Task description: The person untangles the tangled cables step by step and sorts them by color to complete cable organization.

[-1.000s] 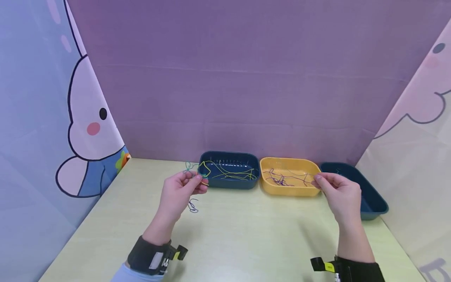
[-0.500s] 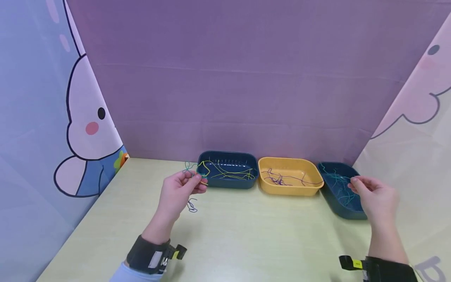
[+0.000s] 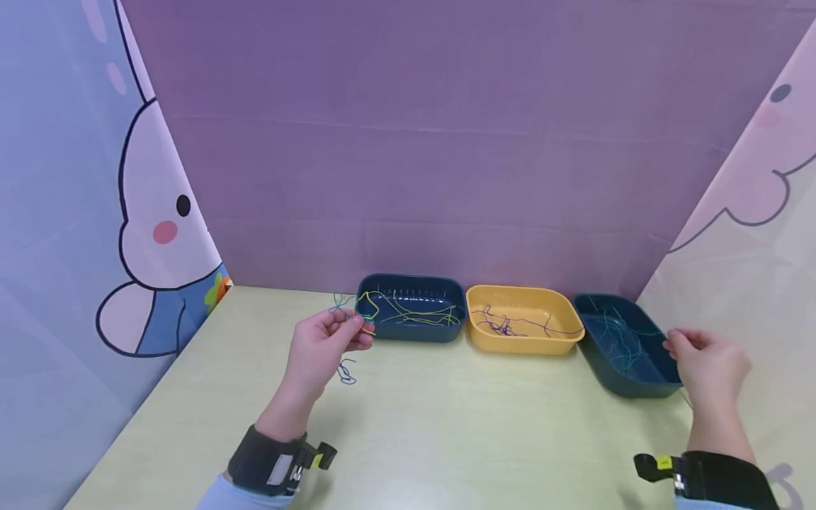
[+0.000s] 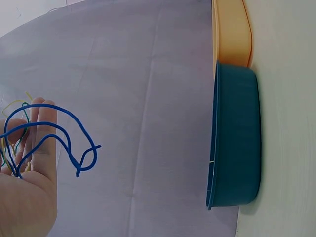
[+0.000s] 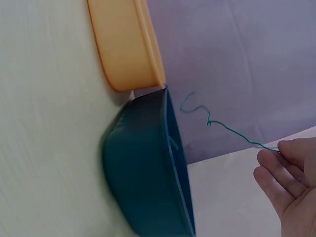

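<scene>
My left hand [image 3: 319, 350] pinches a small bundle of strings between thumb and fingers, left of the dark blue bin [image 3: 411, 333]. Green and yellow ends stick up from it, and a looped blue string [image 4: 75, 117] hangs below the palm. In the right wrist view, my right hand [image 5: 291, 180] pinches the end of a thin green string [image 5: 237, 136] that trails in a wavy line. This hand is beside the right-hand dark teal bin [image 3: 627, 386], at its right rim. Tangled green strings [image 3: 621, 336] show over that bin; whether all lie inside is unclear.
Between the two dark bins is a yellow bin [image 3: 525, 345] with purple strings [image 3: 503, 326]. Yellow strings [image 3: 421, 313] lie in the left dark bin. The bins line the back of the pale table [image 3: 478, 425], before a purple cloth wall [image 3: 446, 142].
My right hand has moved right, from the yellow bin's right edge across to the far side of the right-hand dark bin. My left hand has stayed almost still with its strings.
</scene>
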The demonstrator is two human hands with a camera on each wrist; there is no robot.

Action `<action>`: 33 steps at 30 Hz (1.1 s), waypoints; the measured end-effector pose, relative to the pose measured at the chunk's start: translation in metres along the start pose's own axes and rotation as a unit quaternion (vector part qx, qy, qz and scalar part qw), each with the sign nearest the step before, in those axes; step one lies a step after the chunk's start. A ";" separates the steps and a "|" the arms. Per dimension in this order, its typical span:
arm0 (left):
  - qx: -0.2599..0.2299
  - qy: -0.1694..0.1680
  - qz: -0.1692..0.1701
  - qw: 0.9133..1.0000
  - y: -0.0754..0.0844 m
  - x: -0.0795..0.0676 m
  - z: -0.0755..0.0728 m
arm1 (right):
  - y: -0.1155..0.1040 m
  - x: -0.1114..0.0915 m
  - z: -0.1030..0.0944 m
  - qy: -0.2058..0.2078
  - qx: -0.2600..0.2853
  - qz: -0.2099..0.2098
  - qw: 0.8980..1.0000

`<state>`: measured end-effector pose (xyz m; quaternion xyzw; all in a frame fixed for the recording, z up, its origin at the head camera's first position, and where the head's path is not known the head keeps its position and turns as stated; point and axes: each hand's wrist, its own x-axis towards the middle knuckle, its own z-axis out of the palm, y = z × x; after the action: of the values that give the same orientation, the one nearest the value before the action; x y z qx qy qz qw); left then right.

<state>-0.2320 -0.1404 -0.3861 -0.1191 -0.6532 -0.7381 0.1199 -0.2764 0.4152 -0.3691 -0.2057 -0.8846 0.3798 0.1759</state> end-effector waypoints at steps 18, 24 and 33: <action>0.019 0.008 -0.005 1.000 0.001 0.000 -0.002 | 0.018 0.017 0.035 -0.019 -0.008 0.008 1.000; 0.021 0.013 -0.006 1.000 0.001 0.000 -0.003 | 0.020 0.017 0.036 -0.040 -0.043 -0.024 0.998; 0.013 0.015 -0.012 1.000 0.001 0.002 -0.004 | 0.019 0.014 0.030 -0.043 -0.026 -0.001 0.999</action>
<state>-0.2336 -0.1444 -0.3856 -0.0986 -0.6623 -0.7325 0.1228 -0.2983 0.4158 -0.4007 -0.1930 -0.9010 0.3653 0.1323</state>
